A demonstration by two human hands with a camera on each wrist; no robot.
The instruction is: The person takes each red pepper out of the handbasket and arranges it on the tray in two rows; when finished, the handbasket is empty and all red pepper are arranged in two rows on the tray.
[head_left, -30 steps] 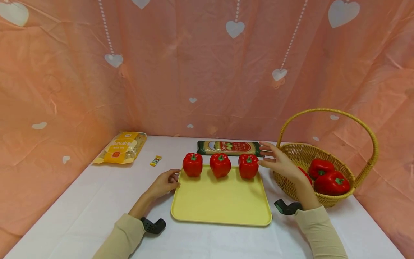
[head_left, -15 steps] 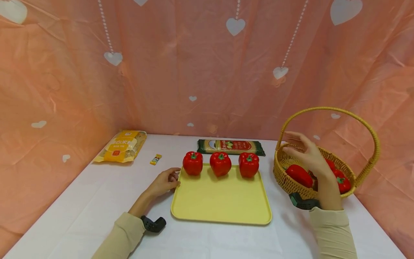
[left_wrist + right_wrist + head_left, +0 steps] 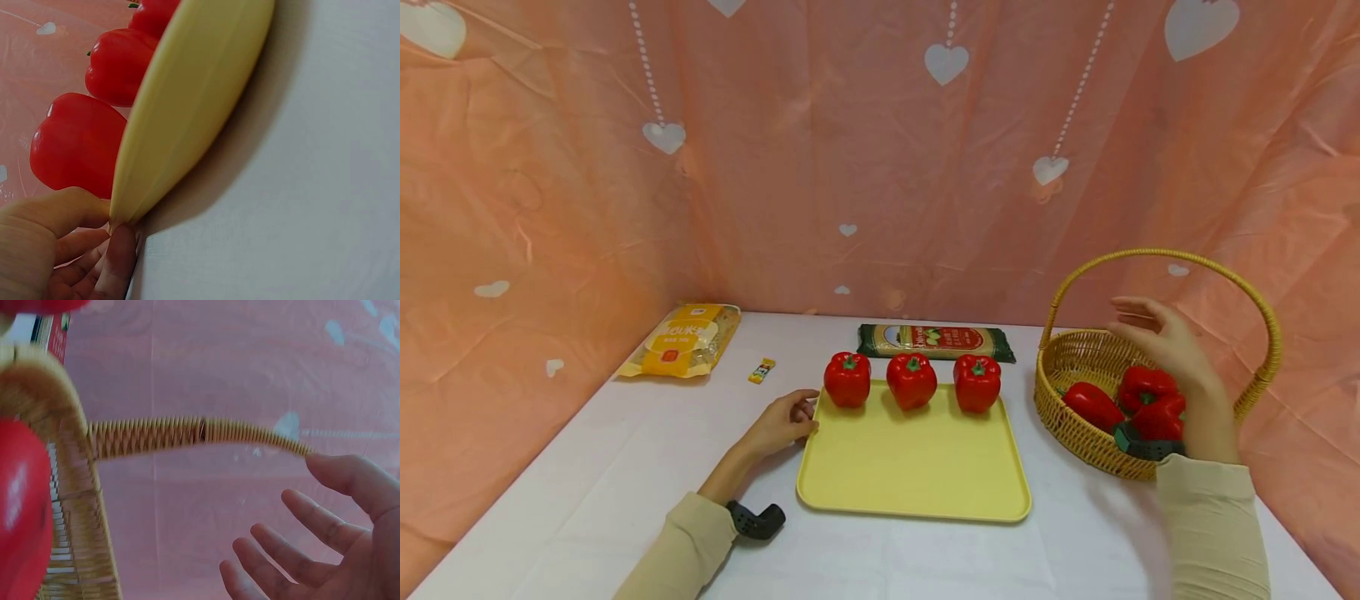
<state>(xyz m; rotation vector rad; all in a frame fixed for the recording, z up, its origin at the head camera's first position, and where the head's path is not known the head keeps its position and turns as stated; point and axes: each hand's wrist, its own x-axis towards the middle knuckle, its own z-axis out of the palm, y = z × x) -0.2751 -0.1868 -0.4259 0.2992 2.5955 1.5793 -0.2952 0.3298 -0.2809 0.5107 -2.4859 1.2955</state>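
Note:
My left hand (image 3: 782,423) pinches the left edge of a pale yellow tray (image 3: 913,471) near its far corner; the left wrist view has thumb and fingers right at the rim. Along the tray's far edge three red bell peppers stand in a row: left (image 3: 847,381), middle (image 3: 912,385) and right (image 3: 977,387). Above a wicker basket (image 3: 1063,429) hovers my right hand (image 3: 1176,350), fingers spread and holding nothing. Inside the basket lie red peppers (image 3: 1092,406), partly hidden by my wrist. The right wrist view shows the basket handle (image 3: 156,436) beyond my loose fingers.
Behind the tray lies a long green-ended food packet (image 3: 936,340). A yellow bag (image 3: 681,342) sits at the back left, with a small yellow packet (image 3: 762,371) beside it. A pink curtain (image 3: 880,167) with hearts closes off the table's back.
My right hand has moved right, from beside the right-hand pepper on the tray to over the basket. The left hand stays at the tray's edge.

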